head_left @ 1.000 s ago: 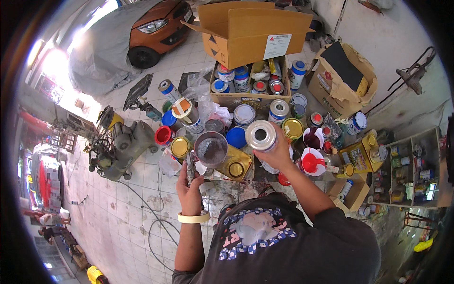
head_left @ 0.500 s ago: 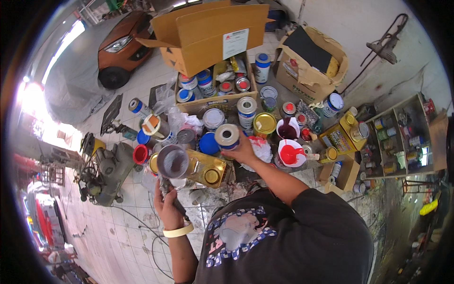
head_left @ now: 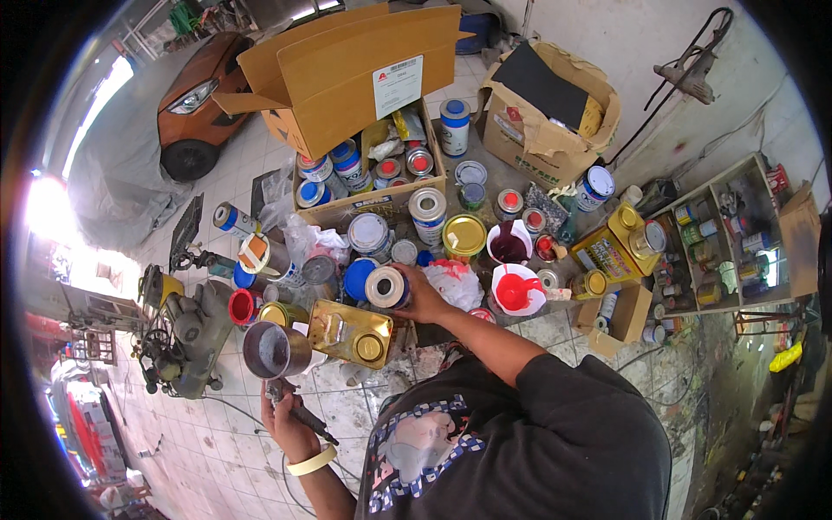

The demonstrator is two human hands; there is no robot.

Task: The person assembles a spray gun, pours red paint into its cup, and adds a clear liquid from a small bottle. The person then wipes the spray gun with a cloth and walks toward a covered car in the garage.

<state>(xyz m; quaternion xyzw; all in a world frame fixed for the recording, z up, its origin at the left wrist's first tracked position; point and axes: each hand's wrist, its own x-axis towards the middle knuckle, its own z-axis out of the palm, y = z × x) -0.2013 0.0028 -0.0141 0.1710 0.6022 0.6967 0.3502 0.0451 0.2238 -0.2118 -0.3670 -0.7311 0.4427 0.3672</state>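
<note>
My left hand point(head_left: 284, 426) is closed around a spray gun point(head_left: 305, 422) whose metal cup point(head_left: 276, 378) is uncovered at the top. Inside the cup the surface looks greyish; whether it holds liquid I cannot tell. A cream ring like a tape roll point(head_left: 312, 461) circles my left wrist. My right hand point(head_left: 423, 299) grips a round can point(head_left: 387, 272) from its right side; a dark opening shows in the can's top. That can is beside a blue lid point(head_left: 359, 279) and above the back right corner of a gold rectangular tin point(head_left: 329, 334). Cup and can are apart.
Behind stand an open cardboard box point(head_left: 364, 65) of cans and a torn carton point(head_left: 529, 147). To the right are a white cup of red paint point(head_left: 518, 293), a cup of dark red paint point(head_left: 510, 247) and a shelf point(head_left: 737, 234). A compressor point(head_left: 186, 338) and hose are at left.
My right hand has brought the can left and toward me, over the tin's edge. The spray gun has moved left and down with my left hand. The view has shifted slightly.
</note>
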